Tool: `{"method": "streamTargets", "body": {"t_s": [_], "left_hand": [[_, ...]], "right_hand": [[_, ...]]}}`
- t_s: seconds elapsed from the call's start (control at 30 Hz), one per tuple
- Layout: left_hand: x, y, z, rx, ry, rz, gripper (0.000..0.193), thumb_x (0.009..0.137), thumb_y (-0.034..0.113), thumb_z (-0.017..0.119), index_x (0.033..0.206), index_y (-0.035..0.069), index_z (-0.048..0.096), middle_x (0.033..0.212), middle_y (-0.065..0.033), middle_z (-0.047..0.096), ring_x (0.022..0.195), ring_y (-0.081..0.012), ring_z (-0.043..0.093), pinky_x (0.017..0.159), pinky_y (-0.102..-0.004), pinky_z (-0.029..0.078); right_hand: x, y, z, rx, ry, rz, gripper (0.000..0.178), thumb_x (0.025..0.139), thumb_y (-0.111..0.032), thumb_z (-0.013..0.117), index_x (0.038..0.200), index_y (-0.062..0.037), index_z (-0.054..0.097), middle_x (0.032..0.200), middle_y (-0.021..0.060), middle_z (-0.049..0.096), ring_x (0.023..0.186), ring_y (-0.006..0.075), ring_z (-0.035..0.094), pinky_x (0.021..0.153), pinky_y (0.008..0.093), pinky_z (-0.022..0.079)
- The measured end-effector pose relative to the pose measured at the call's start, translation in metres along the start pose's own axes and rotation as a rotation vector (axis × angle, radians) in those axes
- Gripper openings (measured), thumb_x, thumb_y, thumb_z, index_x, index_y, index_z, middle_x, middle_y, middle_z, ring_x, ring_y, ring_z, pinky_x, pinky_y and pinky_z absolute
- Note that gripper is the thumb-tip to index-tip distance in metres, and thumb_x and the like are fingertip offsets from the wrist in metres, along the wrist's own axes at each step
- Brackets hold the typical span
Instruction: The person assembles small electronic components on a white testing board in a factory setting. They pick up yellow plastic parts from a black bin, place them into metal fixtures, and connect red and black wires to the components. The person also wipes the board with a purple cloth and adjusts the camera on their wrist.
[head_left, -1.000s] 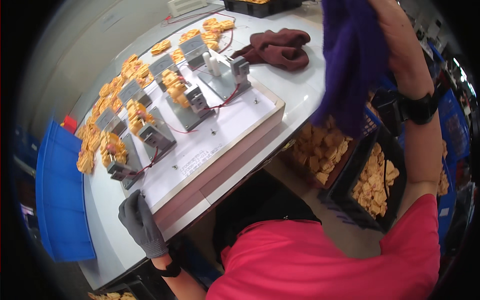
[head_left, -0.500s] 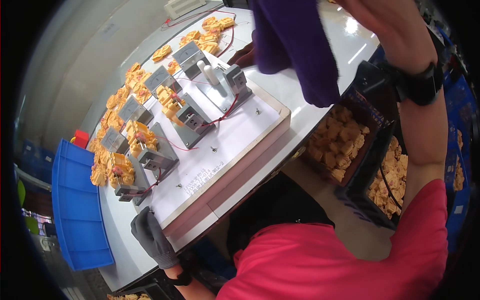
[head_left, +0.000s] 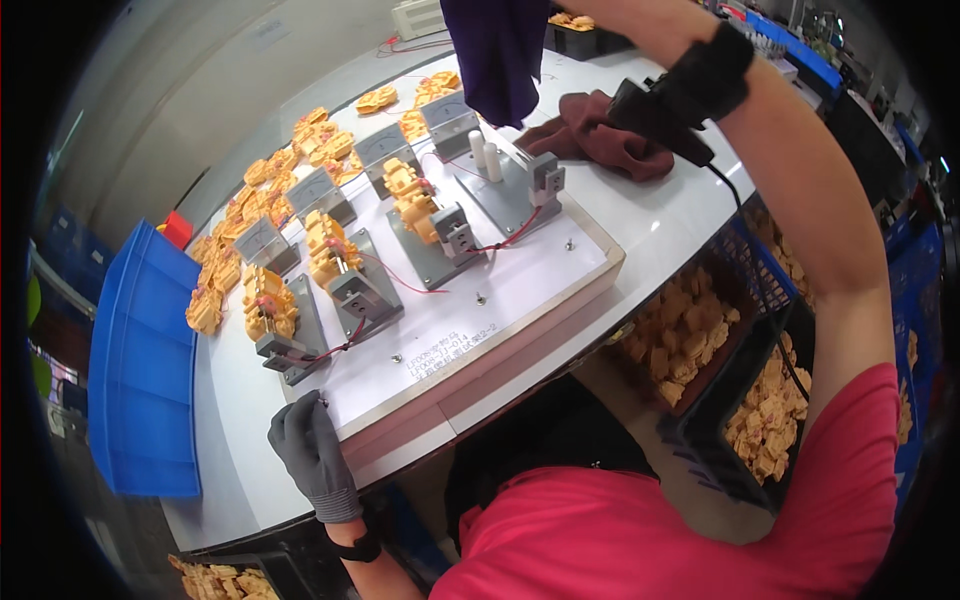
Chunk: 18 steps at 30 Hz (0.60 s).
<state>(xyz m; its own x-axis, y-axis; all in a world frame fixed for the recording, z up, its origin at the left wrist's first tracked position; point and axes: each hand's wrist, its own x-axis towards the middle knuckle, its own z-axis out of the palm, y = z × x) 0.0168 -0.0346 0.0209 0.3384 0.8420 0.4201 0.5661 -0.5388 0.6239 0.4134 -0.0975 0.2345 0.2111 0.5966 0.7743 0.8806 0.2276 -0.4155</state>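
My left hand, in a grey glove, rests on the table at the near left corner of a white-topped test board. Its fingers are loosely bent, and nothing shows in them. My right forearm reaches up past the top edge, so that hand is out of sight. A purple cloth hangs from the top edge near it, above the far end of the board. Yellow gearbox-like parts sit in three of the board's grey metal fixtures. The rightmost fixture has two white posts and holds no yellow part.
More yellow parts lie behind the board. At the left stands a blue bin. A dark red cloth lies at the right. Crates of yellow parts stand below the table's right side. A dark cable hangs from my right wrist.
The purple cloth has moved up and left, uncovering the dark red cloth. My right arm has shifted with it. The view has turned slightly; my left hand stays by the board's corner.
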Motion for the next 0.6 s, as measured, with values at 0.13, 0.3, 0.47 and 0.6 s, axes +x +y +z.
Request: {"method": "streamTargets", "body": {"t_s": [0.13, 0.3, 0.47, 0.6], "left_hand": [[0.02, 0.008, 0.021, -0.108, -0.029, 0.083, 0.017, 0.093, 0.01, 0.058, 0.106, 0.002, 0.065, 0.107, -0.0114, 0.056, 0.105, -0.0251, 0.051, 0.09, -0.0338, 0.042], [0.002, 0.002, 0.002, 0.009, 0.021, 0.036, 0.016, 0.092, 0.009, 0.059, 0.105, 0.003, 0.065, 0.104, -0.0113, 0.057, 0.103, -0.0258, 0.051, 0.089, -0.0349, 0.042], [0.01, 0.002, 0.01, 0.014, 0.025, 0.112, 0.016, 0.09, 0.007, 0.06, 0.104, 0.003, 0.065, 0.101, -0.0115, 0.058, 0.101, -0.0272, 0.051, 0.089, -0.0363, 0.042], [0.012, 0.004, 0.01, 0.03, 0.026, 0.137, 0.017, 0.088, 0.006, 0.061, 0.104, 0.004, 0.065, 0.099, -0.0115, 0.059, 0.1, -0.0279, 0.051, 0.089, -0.0369, 0.042]], "right_hand": [[0.019, 0.018, -0.012, -0.133, 0.111, -0.204, 0.041, 0.09, -0.011, 0.05, 0.126, 0.0085, 0.053, 0.105, 0.0265, 0.065, 0.092, 0.0281, 0.065, 0.083, 0.0321, 0.05], [0.01, -0.015, 0.04, 0.291, -0.045, 0.045, 0.039, 0.09, -0.009, 0.053, 0.124, 0.0097, 0.053, 0.106, 0.0288, 0.063, 0.09, 0.0296, 0.064, 0.08, 0.0339, 0.049], [-0.014, 0.079, 0.06, -0.018, -0.288, 0.088, 0.032, 0.09, -0.016, 0.061, 0.119, -0.0006, 0.062, 0.108, 0.0098, 0.067, 0.099, 0.015, 0.062, 0.089, 0.0294, 0.048], [-0.049, 0.116, 0.057, -0.114, -0.627, 0.242, 0.025, 0.088, -0.01, 0.062, 0.112, -0.0044, 0.066, 0.106, 0.0101, 0.067, 0.098, 0.0198, 0.063, 0.088, 0.031, 0.049]]}}
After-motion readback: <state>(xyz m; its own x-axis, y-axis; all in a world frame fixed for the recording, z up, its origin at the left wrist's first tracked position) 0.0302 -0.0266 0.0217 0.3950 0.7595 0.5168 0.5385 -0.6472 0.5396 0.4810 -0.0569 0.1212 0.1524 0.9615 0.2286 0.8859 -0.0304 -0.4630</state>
